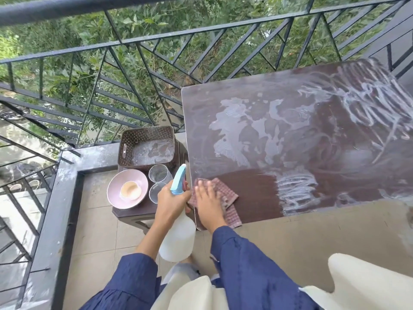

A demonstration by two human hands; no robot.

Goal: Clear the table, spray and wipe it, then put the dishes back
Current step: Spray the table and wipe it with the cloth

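A balcony in soft daylight. Beige floor tiles (96,220) lie left of and below the right fingers (202,189). Far above the fingers a black metal railing (67,7) with slanted bars runs across, green foliage (67,34) beyond it. Just left of them stands 1 low dark stool (145,210) by a grey concrete kerb (64,198).

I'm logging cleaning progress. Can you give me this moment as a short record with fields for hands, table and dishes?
left hand: holds the spray bottle by its neck, beside the table edge
right hand: flat on the checked cloth, near-left corner
table: mostly smeared with white foam; one wiped patch beside the cloth
dishes: pink bowl with small cup inside, two glasses, all on side stool
basket: on the stool, behind the dishes
stage: wiping begun, dishes not yet back
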